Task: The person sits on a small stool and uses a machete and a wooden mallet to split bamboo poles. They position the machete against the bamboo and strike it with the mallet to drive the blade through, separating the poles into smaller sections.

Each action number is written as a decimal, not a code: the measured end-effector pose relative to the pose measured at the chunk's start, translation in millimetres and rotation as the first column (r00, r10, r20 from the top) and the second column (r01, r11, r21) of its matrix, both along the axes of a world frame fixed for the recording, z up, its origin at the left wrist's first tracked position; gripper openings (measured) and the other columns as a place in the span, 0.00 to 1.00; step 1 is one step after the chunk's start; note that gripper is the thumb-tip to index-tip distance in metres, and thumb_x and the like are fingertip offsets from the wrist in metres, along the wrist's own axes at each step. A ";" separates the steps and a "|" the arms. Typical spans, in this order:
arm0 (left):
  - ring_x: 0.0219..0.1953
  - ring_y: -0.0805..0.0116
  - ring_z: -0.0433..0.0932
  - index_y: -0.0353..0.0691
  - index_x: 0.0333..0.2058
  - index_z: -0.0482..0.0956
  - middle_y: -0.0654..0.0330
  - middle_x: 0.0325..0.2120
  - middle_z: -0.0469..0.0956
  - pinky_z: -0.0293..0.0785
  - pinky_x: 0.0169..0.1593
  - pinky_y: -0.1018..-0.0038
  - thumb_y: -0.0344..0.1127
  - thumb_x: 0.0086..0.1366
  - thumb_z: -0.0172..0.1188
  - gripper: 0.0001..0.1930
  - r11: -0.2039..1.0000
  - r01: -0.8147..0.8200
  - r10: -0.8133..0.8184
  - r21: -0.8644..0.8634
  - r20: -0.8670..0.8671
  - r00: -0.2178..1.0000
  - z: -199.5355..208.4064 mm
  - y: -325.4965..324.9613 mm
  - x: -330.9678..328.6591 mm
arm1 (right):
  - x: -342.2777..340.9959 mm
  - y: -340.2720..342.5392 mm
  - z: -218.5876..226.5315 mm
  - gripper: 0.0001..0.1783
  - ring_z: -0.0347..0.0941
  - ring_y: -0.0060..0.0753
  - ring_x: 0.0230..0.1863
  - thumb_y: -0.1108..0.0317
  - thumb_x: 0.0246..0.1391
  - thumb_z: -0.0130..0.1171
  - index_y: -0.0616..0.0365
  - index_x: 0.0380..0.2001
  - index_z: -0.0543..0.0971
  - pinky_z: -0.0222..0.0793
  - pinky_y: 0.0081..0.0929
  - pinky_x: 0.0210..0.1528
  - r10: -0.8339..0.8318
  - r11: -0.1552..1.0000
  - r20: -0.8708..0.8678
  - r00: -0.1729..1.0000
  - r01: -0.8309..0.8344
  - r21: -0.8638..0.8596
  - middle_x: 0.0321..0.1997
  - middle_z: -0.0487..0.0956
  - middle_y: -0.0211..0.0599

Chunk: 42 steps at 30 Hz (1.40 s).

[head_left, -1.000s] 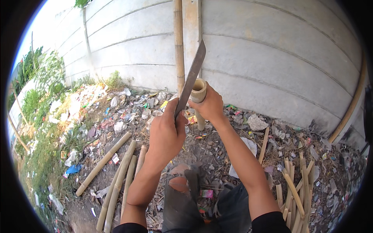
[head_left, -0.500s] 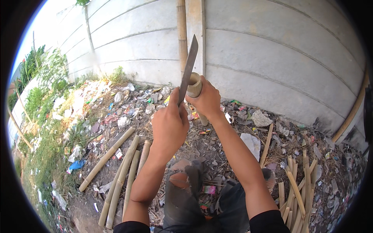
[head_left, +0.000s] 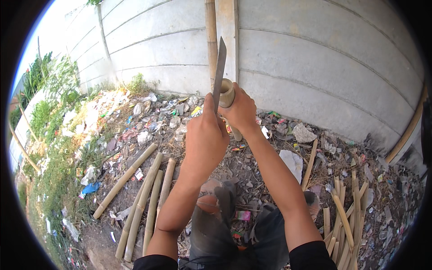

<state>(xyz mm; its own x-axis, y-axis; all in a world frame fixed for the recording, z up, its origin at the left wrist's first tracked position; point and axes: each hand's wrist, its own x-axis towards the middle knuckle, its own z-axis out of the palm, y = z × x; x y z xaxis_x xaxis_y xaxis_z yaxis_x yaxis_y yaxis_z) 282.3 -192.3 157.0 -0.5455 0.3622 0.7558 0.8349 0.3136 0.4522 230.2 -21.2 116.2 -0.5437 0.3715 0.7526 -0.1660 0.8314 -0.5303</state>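
Note:
My left hand [head_left: 204,139] is closed round the handle of a machete; the handle itself is hidden in the fist. The machete's long grey blade [head_left: 219,69] points up and away, its lower part beside the rim of a bamboo tube. Around the upper part of that bamboo tube [head_left: 227,96] my right hand [head_left: 241,112] is closed. The tube's hollow open end faces up toward me, and its lower end shows below my right hand near the ground. Whether the blade touches the rim I cannot tell.
Several whole bamboo lengths [head_left: 141,211] lie on the left. Split bamboo strips [head_left: 348,220] are piled on the right. Litter and rubble cover the ground, with a pale slab [head_left: 291,165] and a stone [head_left: 303,134]. A concrete panel wall [head_left: 315,58] rises ahead.
My left hand has shifted slightly right, and the machete blade stands a little more upright. The bamboo tube stays in my right hand, with its top slightly farther up in view.

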 end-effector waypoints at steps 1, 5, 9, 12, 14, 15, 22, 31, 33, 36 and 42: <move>0.26 0.39 0.81 0.22 0.59 0.68 0.38 0.23 0.78 0.73 0.30 0.53 0.22 0.65 0.54 0.24 1.000 0.000 0.000 -0.002 -0.010 1.000 -2.9 1.6 0.2 | 0.6 1.1 -0.9 0.33 0.82 0.52 0.42 0.57 0.39 0.77 0.52 0.49 0.76 0.78 0.47 0.43 -0.001 1.000 -0.007 1.000 0.001 0.002 0.41 0.82 0.42; 0.25 0.39 0.81 0.22 0.60 0.67 0.38 0.23 0.78 0.72 0.29 0.53 0.22 0.65 0.54 0.25 1.000 0.024 -0.024 0.012 -0.012 1.000 -16.5 10.5 3.1 | 2.9 3.4 -2.3 0.31 0.82 0.53 0.42 0.55 0.39 0.77 0.53 0.45 0.75 0.78 0.47 0.42 -0.002 1.000 -0.022 1.000 0.001 -0.019 0.40 0.82 0.43; 0.24 0.39 0.80 0.21 0.61 0.66 0.38 0.21 0.77 0.70 0.27 0.52 0.23 0.66 0.54 0.25 0.999 0.029 -0.029 -0.027 0.003 1.000 -11.9 12.6 7.5 | 7.6 3.8 -0.4 0.31 0.82 0.54 0.41 0.54 0.39 0.78 0.53 0.44 0.75 0.78 0.48 0.42 -0.011 0.998 -0.008 1.000 0.011 -0.056 0.40 0.83 0.43; 0.23 0.38 0.79 0.21 0.60 0.67 0.39 0.20 0.77 0.70 0.27 0.52 0.23 0.66 0.54 0.24 1.000 0.008 -0.008 -0.016 0.014 1.000 -9.5 17.1 9.4 | 7.6 9.1 -1.8 0.32 0.83 0.54 0.41 0.53 0.38 0.78 0.53 0.44 0.75 0.78 0.48 0.42 -0.024 0.998 0.000 1.000 0.024 -0.061 0.40 0.83 0.43; 0.22 0.39 0.79 0.21 0.59 0.68 0.39 0.19 0.76 0.70 0.26 0.52 0.23 0.67 0.53 0.22 1.000 -0.010 0.010 -0.014 0.010 1.000 -9.6 20.0 9.7 | 7.4 12.6 -2.2 0.32 0.83 0.54 0.42 0.53 0.39 0.78 0.53 0.44 0.75 0.78 0.49 0.42 -0.021 0.998 -0.003 1.000 0.020 -0.062 0.40 0.83 0.43; 0.22 0.39 0.79 0.21 0.58 0.69 0.39 0.19 0.76 0.69 0.26 0.51 0.23 0.67 0.53 0.22 1.000 -0.017 0.017 -0.014 0.007 1.000 -9.8 21.5 10.1 | 7.8 13.7 -2.1 0.32 0.83 0.54 0.42 0.53 0.39 0.78 0.52 0.44 0.74 0.78 0.49 0.42 -0.011 0.998 -0.008 1.000 0.011 -0.064 0.40 0.83 0.42; 0.23 0.44 0.80 0.24 0.61 0.67 0.44 0.19 0.78 0.72 0.27 0.53 0.22 0.63 0.55 0.26 0.976 -0.147 0.134 -0.162 -0.091 0.987 -3.1 23.4 7.7 | 14.5 39.9 -3.2 0.37 0.80 0.57 0.50 0.53 0.46 0.75 0.54 0.56 0.72 0.76 0.47 0.51 0.064 0.990 0.292 0.954 -0.098 0.104 0.48 0.83 0.49; 0.22 0.68 0.80 0.30 0.60 0.73 0.54 0.20 0.79 0.71 0.29 0.68 0.30 0.74 0.52 0.20 0.964 -0.234 0.236 -0.127 0.004 0.972 -0.4 16.1 0.5 | 178.7 243.2 -167.1 0.31 0.84 0.44 0.43 0.50 0.48 0.74 0.59 0.50 0.80 0.77 0.39 0.46 0.038 0.921 0.620 0.784 0.213 -0.325 0.42 0.85 0.49; 0.21 0.76 0.78 0.31 0.61 0.74 0.60 0.18 0.77 0.69 0.27 0.72 0.31 0.75 0.52 0.19 0.969 -0.213 0.214 -0.127 -0.004 0.977 -0.8 21.0 -6.9 | 244.5 304.1 -287.6 0.28 0.84 0.50 0.43 0.50 0.49 0.70 0.58 0.48 0.80 0.77 0.40 0.47 -0.383 0.748 0.562 0.733 0.603 -0.277 0.40 0.86 0.50; 0.19 0.83 0.70 0.32 0.64 0.72 0.63 0.18 0.76 0.62 0.24 0.77 0.34 0.76 0.53 0.21 0.945 -0.307 0.309 -0.114 0.007 0.951 1.6 15.4 -6.8 | 304.4 294.2 -420.1 0.27 0.78 0.62 0.55 0.56 0.49 0.62 0.65 0.49 0.78 0.74 0.48 0.57 -0.363 0.568 0.834 0.416 0.808 -0.155 0.51 0.81 0.64; 0.15 0.88 0.60 0.36 0.66 0.71 0.66 0.19 0.78 0.52 0.20 0.81 0.38 0.76 0.55 0.23 0.959 -0.275 0.278 -0.066 0.044 0.960 -9.0 14.9 -17.8 | 355.7 253.2 -559.5 0.43 0.75 0.64 0.59 0.51 0.46 0.66 0.70 0.60 0.72 0.71 0.47 0.62 -0.221 0.352 0.814 0.538 0.822 -0.447 0.56 0.79 0.67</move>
